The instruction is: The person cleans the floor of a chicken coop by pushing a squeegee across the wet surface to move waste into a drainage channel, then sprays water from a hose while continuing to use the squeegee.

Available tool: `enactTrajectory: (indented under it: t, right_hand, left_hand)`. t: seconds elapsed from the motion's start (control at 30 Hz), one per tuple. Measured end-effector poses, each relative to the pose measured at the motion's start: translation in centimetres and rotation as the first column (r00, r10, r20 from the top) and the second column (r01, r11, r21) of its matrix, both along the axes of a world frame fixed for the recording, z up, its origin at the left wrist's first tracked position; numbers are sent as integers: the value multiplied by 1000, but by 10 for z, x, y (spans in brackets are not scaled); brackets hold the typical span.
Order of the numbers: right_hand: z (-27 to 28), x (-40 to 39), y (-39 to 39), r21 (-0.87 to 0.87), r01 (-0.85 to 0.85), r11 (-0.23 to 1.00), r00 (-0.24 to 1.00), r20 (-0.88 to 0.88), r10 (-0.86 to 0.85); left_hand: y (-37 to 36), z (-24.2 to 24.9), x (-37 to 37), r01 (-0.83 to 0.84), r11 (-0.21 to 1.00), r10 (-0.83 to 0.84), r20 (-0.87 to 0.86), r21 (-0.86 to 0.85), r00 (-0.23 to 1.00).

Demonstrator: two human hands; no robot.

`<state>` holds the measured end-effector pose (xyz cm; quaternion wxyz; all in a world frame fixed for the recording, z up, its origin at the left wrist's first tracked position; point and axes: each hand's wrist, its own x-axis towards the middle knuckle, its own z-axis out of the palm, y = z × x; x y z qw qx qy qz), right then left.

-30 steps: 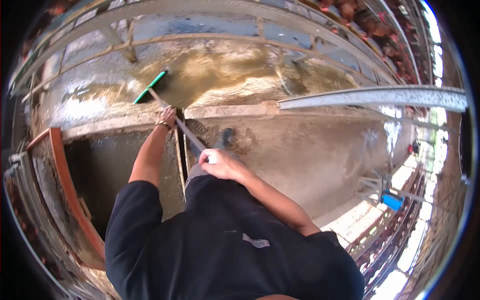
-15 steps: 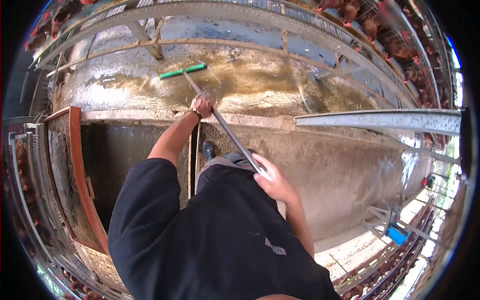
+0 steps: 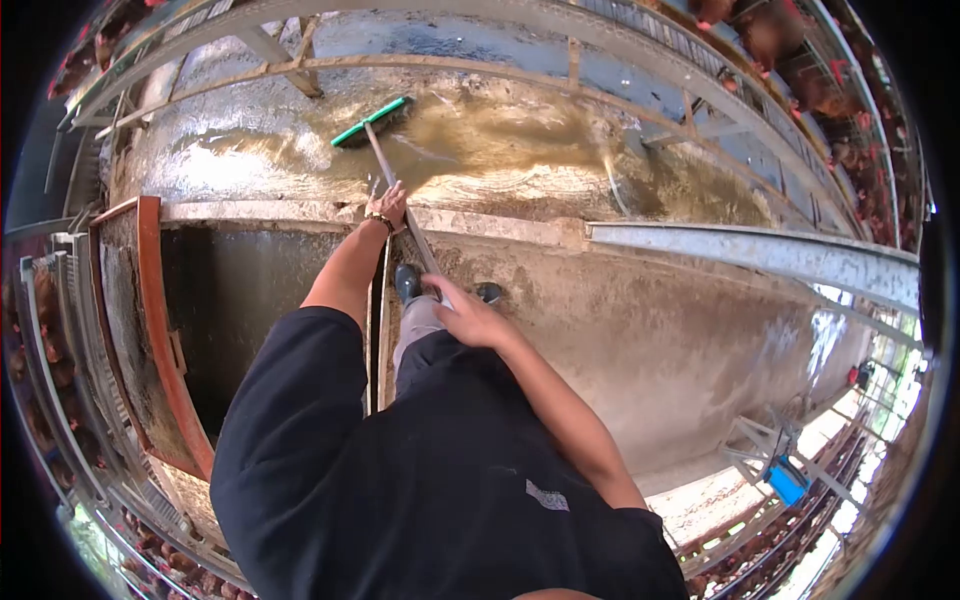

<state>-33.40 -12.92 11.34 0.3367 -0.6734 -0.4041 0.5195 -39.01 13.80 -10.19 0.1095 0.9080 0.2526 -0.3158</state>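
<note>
Item: broom (image 3: pixel 372 122), long-handled, with a green head. The head lies on the wet floor (image 3: pixel 520 150) in the upper middle of the view, set in a brown puddle (image 3: pixel 480 140) that spreads to the right. The handle (image 3: pixel 395 195) runs from the head down and slightly right toward the person's body.

Left hand (image 3: pixel 387 207): closed around the handle partway along, just above a pale concrete ledge (image 3: pixel 480 225). A bracelet sits at the wrist. The arm is stretched forward, the black sleeve (image 3: pixel 290 400) ending above the elbow.

Right hand (image 3: pixel 462 312): closed around the near end of the handle, close to the body, the bare forearm running back to the shoulder.

Person: black top, grey trousers, dark boots (image 3: pixel 407 282) planted on the concrete walkway (image 3: pixel 640 320) just beside the right hand in the view.

Surroundings: a dark sunken pit (image 3: pixel 250 310) to the left of the boots, bordered by a rust-coloured metal frame (image 3: pixel 155 330). A grey metal beam (image 3: pixel 760 255) crosses the right side above the walkway. Metal rails (image 3: pixel 480 70) curve over the wet floor at the top. Brown hens in cages (image 3: pixel 800 80) show at the upper right edge. A small blue object (image 3: pixel 785 480) stands at the lower right, too small to identify.
</note>
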Motion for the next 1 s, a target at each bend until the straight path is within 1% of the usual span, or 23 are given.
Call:
enactTrajectory:
  t: [0.03,0.07,0.13,0.17,0.27,0.3,0.33,0.4,0.47,0.5,0.53,0.6,0.63,0.67,0.7,0.73,0.8,0.83,0.87,0.9,0.97,1.0]
  right_hand:
    - [18,8,-7,-93,-30,995,999,-15,29]
    - [32,14,-15,-182,-57,982,998,-34,52]
    - [48,20,-30,-164,-19,986,1000,-14,17]
    - [55,22,-37,-153,-2,988,1000,-5,1]
    - [82,24,-52,-151,56,987,998,-33,-61]
    - [87,21,-59,-92,125,988,992,-11,-127]
    - [95,21,-65,-100,179,979,982,-51,-185]
    - [117,29,-81,-121,286,951,947,-117,-300]
    - [142,36,-108,14,454,891,883,-142,-447]
    - [154,41,-126,0,502,865,857,-132,-497]
    - [168,43,-144,-18,553,833,826,-124,-550]
    - [207,43,-174,-254,669,699,690,-137,-710]
    - [222,41,-178,-261,738,622,602,-159,-782]
    - [235,38,-179,-267,798,540,509,-180,-842]
    - [242,36,-176,-271,850,452,409,-203,-890]
    - [240,36,-170,-233,877,421,383,-190,-904]
    - [226,41,-155,-153,924,350,326,-160,-932]
    - [220,46,-138,-187,940,285,264,-131,-956]
    - [192,49,-129,-92,949,301,299,-36,-953]
    - [152,53,-122,1,945,327,326,62,-943]
    - [89,67,-87,42,965,259,258,24,-966]
    - [67,76,-69,118,946,301,293,74,-953]
  left_hand:
    - [-9,6,6,-12,1000,12,-24,5,1000]
    - [-14,3,9,-12,1000,12,-1,-12,1000]
    - [-20,-24,10,-18,999,19,43,-45,999]
    - [-21,-47,8,-3,999,6,83,-37,997]
    - [-39,-24,13,51,997,-50,19,-52,999]
    - [-39,-35,11,136,990,-137,-29,-42,990]
    - [-43,-31,15,119,989,-123,-51,-85,991]
    - [-56,-23,16,194,981,-191,191,6,963]
    - [-51,-13,39,259,938,-200,249,-232,948]
    - [-57,-12,49,342,903,-238,360,-260,902]
    - [-68,-1,64,467,849,-355,387,-247,851]
    - [-99,-19,92,563,818,-397,594,-117,700]
    - [-116,-2,112,509,817,-298,558,-270,774]
    - [-131,29,138,439,798,-203,503,-412,840]
    - [-145,50,157,501,796,-224,604,-339,765]
    - [-156,65,176,553,793,-245,696,-257,675]
    - [-174,78,221,634,731,-228,785,-252,576]
    - [-180,87,238,643,722,-235,784,-255,574]
    - [-186,92,253,653,712,-241,783,-259,573]
    - [-190,90,267,651,713,-257,765,-262,590]
    - [-185,78,284,666,702,-272,769,-253,579]
    - [-180,69,292,675,696,-283,771,-245,571]
